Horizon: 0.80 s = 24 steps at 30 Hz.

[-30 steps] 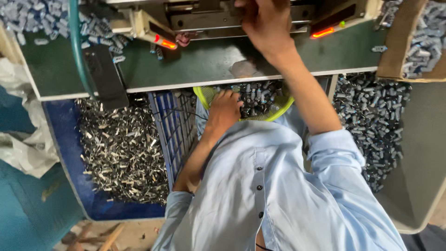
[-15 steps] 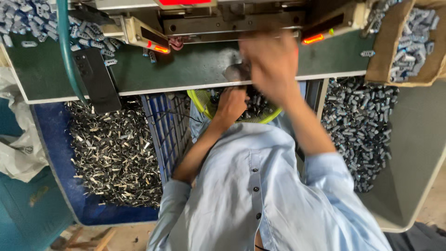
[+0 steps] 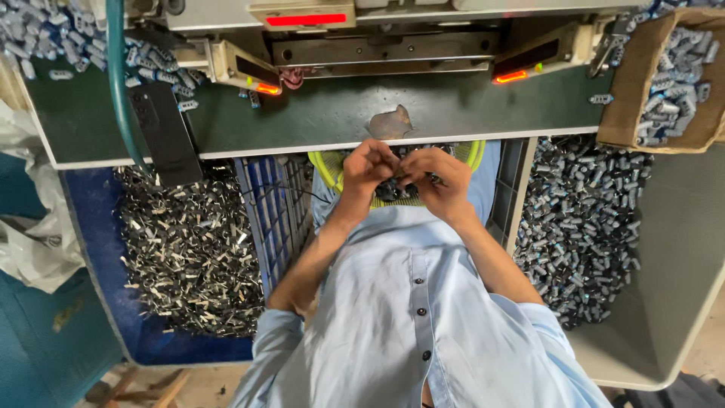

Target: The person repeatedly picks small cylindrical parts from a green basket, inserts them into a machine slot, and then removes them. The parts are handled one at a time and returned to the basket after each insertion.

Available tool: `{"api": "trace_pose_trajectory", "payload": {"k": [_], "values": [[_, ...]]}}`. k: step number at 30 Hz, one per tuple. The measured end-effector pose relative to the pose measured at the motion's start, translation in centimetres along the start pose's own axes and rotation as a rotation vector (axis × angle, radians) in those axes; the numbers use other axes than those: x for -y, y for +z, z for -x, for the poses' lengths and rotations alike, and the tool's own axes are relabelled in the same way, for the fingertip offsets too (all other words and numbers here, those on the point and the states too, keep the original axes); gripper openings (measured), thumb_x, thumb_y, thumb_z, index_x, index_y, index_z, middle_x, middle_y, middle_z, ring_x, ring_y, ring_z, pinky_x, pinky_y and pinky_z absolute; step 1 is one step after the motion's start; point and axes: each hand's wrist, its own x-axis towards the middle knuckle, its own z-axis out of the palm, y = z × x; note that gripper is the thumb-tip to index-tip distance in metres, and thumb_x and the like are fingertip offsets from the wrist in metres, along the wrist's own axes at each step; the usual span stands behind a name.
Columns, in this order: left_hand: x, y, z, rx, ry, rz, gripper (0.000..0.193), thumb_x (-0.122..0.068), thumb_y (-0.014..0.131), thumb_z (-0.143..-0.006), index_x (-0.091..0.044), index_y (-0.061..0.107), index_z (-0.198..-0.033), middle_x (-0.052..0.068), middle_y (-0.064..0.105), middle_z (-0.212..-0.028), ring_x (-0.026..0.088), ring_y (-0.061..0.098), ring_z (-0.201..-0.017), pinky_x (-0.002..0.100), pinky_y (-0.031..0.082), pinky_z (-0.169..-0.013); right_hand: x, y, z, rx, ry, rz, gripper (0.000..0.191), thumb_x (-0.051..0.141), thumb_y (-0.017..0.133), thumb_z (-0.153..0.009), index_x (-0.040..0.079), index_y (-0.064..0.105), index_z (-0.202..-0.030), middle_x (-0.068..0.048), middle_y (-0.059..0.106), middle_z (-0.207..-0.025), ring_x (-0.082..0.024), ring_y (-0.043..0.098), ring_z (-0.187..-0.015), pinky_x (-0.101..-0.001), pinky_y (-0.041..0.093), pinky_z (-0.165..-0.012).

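**Both hands working small parts over the yellow basket at the worktop edge**

The left hand (image 3: 370,168) and right hand (image 3: 438,177) are brought together in front of the body, just below the front edge of the green worktop (image 3: 453,113). The fingertips of both hands meet on a small dark part (image 3: 404,181); each grip is pinched closed on it, though the part is largely covered by the fingers and its shape cannot be made out. The hands sit directly above a yellow basket (image 3: 326,168) holding more dark pieces, which rests in the person's lap area against the light blue shirt (image 3: 408,317).

To the left, a blue tray (image 3: 91,249) holds a dense heap of thin metal pieces (image 3: 189,249). A blue slatted crate (image 3: 268,204) stands between that tray and the basket. To the right, a grey bin (image 3: 664,302) contains a mass of small cylindrical parts (image 3: 581,227).

On the worktop, a worn bare patch (image 3: 391,123) lies just beyond the hands. A machine (image 3: 393,45) sits at the far edge, showing red lights on both sides. A black flat device (image 3: 160,128) and a green hose (image 3: 117,83) lie at the left, among scattered cylindrical parts. A cardboard box (image 3: 630,91) of similar parts stands at the right corner.
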Motion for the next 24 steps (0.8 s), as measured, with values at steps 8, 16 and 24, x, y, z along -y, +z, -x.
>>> {"api": "trace_pose_trajectory", "payload": {"k": [8,16,24], "values": [[-1.6,1.6,2.2,-0.121,0.415,-0.771,0.014,-0.003,0.073,-0.086,0.000,0.066,-0.097,0.010,0.069,-0.084,0.020,0.071,-0.074,0.029,0.055,-0.069,-0.2,2.0,1.9,-0.232,0.094,-0.157,0.026,-0.027,0.067,-0.079,-0.004,0.064,-0.091,-0.019,0.072,-0.100,-0.021,0.074,-0.092,-0.0317,0.063,-0.076],[-4.7,3.4,1.0,-0.026,0.446,-0.862,0.012,-0.004,0.072,-0.087,0.000,0.065,-0.095,0.011,0.067,-0.080,0.023,0.068,-0.067,0.031,0.051,-0.063,-2.3,1.7,2.8,-0.165,0.045,-0.126,0.031,-0.022,0.074,-0.084,-0.002,0.060,-0.103,-0.018,0.074,-0.107,-0.023,0.074,-0.098,-0.0326,0.063,-0.083],[-6.2,3.8,3.4,-0.170,0.607,-0.994,0.008,-0.004,0.073,-0.082,-0.001,0.070,-0.089,0.009,0.074,-0.087,0.025,0.067,-0.078,0.036,0.052,-0.072,-4.2,2.4,1.4,-0.312,0.733,-1.289,0.029,-0.014,0.064,-0.091,0.002,0.055,-0.114,-0.016,0.072,-0.099,-0.020,0.068,-0.079,-0.0289,0.056,-0.067]]}}
